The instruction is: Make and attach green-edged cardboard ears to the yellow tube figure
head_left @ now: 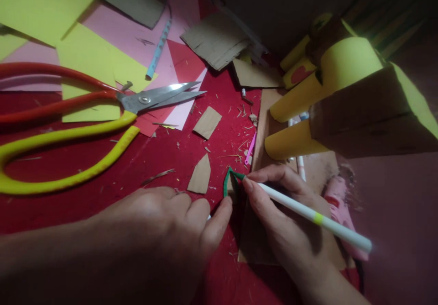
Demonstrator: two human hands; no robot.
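Note:
My right hand (287, 213) is closed around a white marker (294, 204) with a yellow-green band. Its green tip touches the peak of a small cardboard piece (232, 187) whose edge is outlined in green. My left hand (185, 223) presses a fingertip on the lower end of that piece. The other left fingers are curled, and a bit of a white stick-like object (209, 217) shows between them. Just left of the outlined piece lies a plain pointed cardboard piece (200, 175), with a cardboard rectangle (207, 123) above it.
Large scissors (137, 102) lie partly open at left on yellow paper (92, 63) and the red surface (164, 154). Cardboard scraps (215, 40) sit behind. At right stands a yellow-legged cardboard figure (369, 108), near a pink tool (344, 213). A patterned pencil (159, 49) lies on pink paper.

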